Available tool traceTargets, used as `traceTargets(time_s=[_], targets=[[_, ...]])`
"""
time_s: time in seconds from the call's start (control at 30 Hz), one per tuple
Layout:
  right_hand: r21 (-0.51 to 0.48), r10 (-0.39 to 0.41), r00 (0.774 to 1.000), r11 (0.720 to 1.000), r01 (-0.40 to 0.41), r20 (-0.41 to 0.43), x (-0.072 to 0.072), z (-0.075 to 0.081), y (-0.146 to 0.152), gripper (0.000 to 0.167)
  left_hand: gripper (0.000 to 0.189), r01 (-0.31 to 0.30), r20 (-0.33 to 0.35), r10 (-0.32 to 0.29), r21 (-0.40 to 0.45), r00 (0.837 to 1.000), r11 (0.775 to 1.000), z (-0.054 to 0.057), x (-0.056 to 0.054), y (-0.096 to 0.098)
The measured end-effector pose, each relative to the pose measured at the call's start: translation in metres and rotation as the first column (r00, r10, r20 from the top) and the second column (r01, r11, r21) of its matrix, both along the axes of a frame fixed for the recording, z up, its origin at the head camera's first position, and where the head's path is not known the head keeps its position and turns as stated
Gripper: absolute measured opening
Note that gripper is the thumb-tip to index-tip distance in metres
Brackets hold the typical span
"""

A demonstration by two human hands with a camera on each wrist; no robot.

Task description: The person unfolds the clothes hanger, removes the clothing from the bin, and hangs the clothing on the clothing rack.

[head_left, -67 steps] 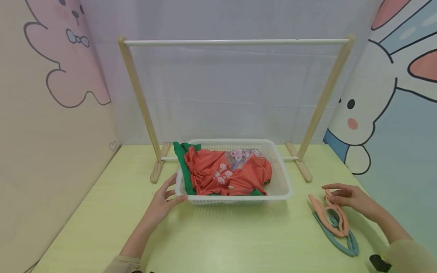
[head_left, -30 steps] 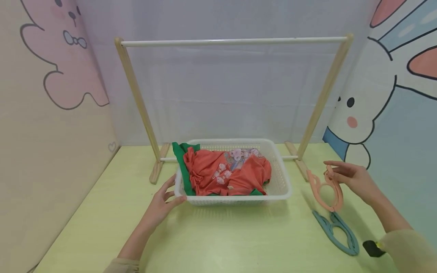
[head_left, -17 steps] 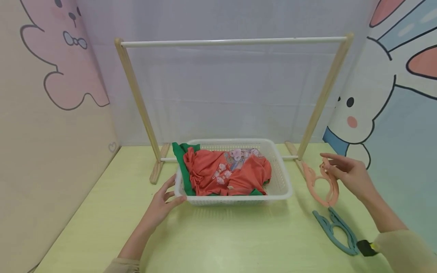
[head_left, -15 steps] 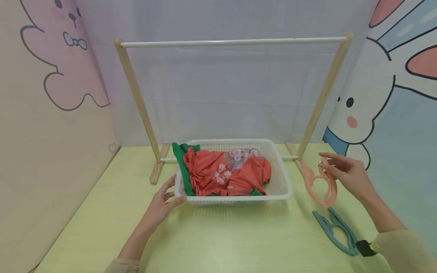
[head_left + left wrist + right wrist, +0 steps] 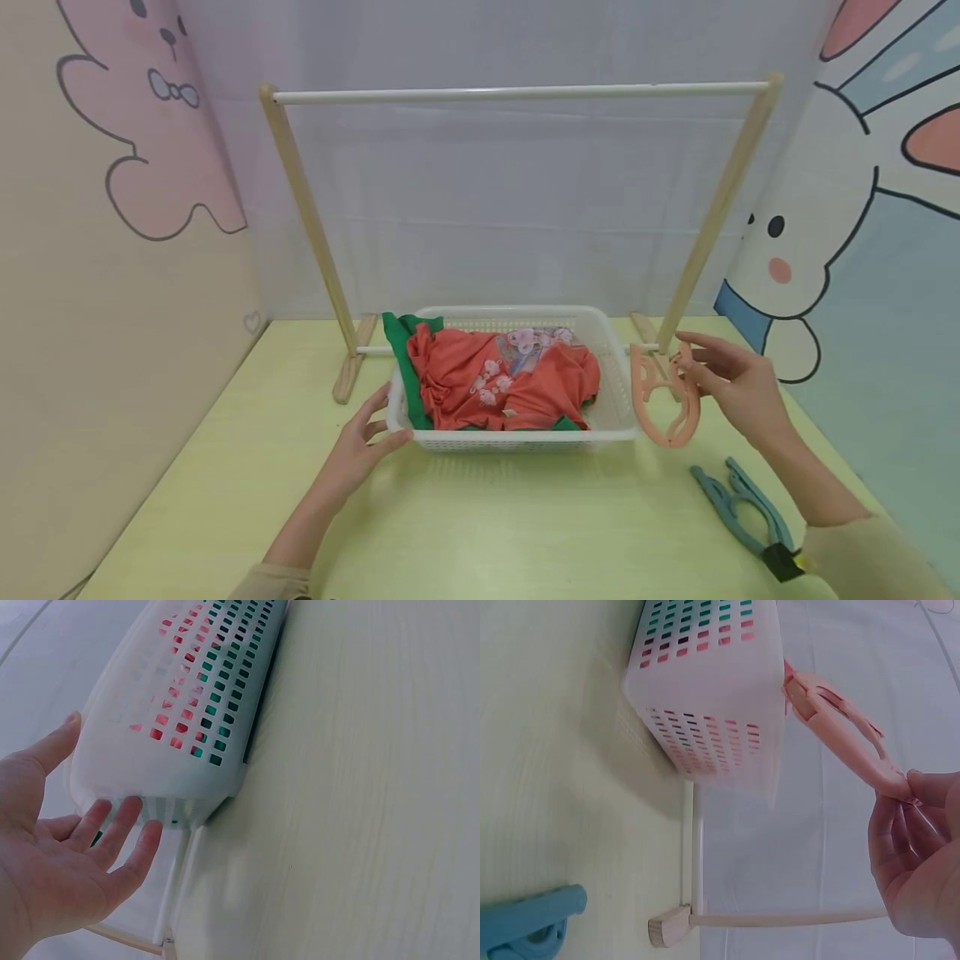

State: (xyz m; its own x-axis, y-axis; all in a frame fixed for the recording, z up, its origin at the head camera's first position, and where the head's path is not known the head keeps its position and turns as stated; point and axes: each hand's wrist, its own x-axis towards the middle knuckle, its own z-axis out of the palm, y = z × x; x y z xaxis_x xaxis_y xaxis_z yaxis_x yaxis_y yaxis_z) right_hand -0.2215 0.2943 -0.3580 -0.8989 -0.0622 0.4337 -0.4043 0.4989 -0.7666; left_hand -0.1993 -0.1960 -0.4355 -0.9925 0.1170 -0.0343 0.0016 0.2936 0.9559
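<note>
My left hand (image 5: 358,450) rests at the near left corner of a white plastic basket (image 5: 517,436). Its thumb lies at the rim, and its spread, relaxed fingers touch the end wall, as the left wrist view shows. A crumpled red shirt (image 5: 461,358) with a pale print fills the basket, and a green garment (image 5: 406,375) pokes out beneath it. To the basket's right, my right hand (image 5: 742,392) pinches one end of a folded orange clothes hanger (image 5: 844,746) between thumb and fingers. The hanger is held up off the table, overlapping the basket's right edge in the head view.
A teal folded clothes hanger (image 5: 723,506) lies on the table (image 5: 510,525) at the right, partly behind a black item at the right wrist. Behind the basket stands a rack with wooden legs and a white top bar (image 5: 517,93). Printed walls close in both sides.
My right hand has lifted the orange hanger off the teal one and carried it left towards the basket. The teal hanger stays on the table. My left hand has kept its place at the basket.
</note>
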Motion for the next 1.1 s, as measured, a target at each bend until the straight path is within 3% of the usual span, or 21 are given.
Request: traceTargets(time_s=[0.53, 1.1], targets=[[-0.084, 0.086, 0.996, 0.993, -0.087, -0.013, 0.009, 0.014, -0.059, 0.038, 0.083, 0.0, -0.002, 0.0, -0.033, 1.0, 0.999, 0.001, 0.0, 0.001], [-0.174, 0.228, 0.97, 0.955, -0.24, -0.089, -0.001, 0.021, -0.108, 0.037, 0.084, -0.006, 0.004, 0.006, -0.047, 1.0, 0.999, 0.001, -0.001, 0.001]])
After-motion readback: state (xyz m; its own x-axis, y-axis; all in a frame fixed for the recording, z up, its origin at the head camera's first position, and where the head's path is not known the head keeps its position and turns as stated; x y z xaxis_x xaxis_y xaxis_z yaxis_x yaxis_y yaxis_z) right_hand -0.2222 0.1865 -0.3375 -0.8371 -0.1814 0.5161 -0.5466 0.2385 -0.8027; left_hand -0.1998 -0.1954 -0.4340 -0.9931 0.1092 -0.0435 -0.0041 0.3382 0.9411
